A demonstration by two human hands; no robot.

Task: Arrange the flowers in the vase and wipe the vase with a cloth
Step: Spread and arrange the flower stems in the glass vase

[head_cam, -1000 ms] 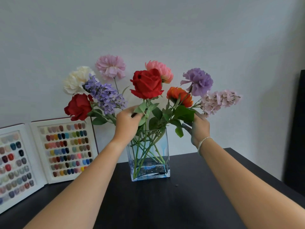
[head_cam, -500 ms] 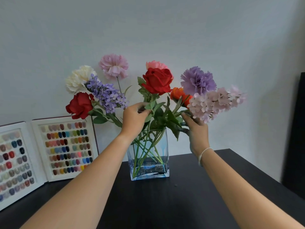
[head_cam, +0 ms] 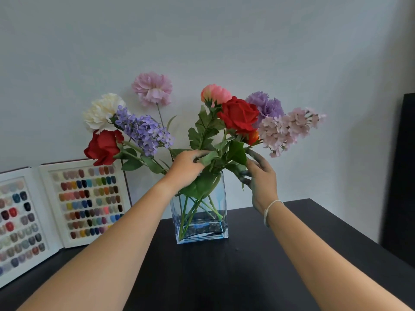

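Left hand (head_cam: 187, 168) pinches the stems above the glass vase (head_cam: 201, 212). Right hand (head_cam: 261, 181) is open, fingers touching leaves under the red rose (head_cam: 239, 115).

A clear square glass vase (head_cam: 200, 221) with a blue-tinted base is standing upright on the worktop (head_cam: 224, 277), holding green stems that are crossing inside it. The flowers are fanning out above the rim: a white bloom (head_cam: 102, 112), a red rose (head_cam: 103, 147) and a lilac sprig (head_cam: 143, 131) are leaning left, a pink bloom (head_cam: 152, 89) is rising tallest, and a second red rose (head_cam: 239, 115), a coral bloom (head_cam: 216, 94), a purple bloom (head_cam: 266, 106) and a pale pink sprig (head_cam: 289, 129) are leaning right.
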